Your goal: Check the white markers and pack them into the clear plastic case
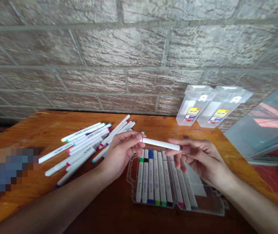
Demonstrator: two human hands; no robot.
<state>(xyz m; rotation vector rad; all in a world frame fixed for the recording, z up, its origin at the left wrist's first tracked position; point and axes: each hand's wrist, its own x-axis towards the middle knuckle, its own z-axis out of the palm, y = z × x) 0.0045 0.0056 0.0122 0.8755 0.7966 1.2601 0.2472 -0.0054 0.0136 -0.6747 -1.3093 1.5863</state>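
Note:
A white marker [160, 143] is held level between my two hands, above a clear plastic case. My left hand [121, 151] pinches its left end. At the other end, the fingers of my right hand [199, 156] close on the marker. Below lies the open case [199, 210], with several white markers [156, 178] side by side in it, showing green, black, blue and pink ends. Bare space shows in the case's right part, beside a white sheet [196, 182]. To the left of my left hand, a loose pile of markers [85, 146] spreads over the table.
Two clear plastic boxes [190, 105] with yellow labels stand at the table's back right, near the brick wall [100, 45]. The wooden table [53, 126] has its right edge beside a pale translucent panel [263, 130]. A pixelated patch [7, 175] covers something at the left.

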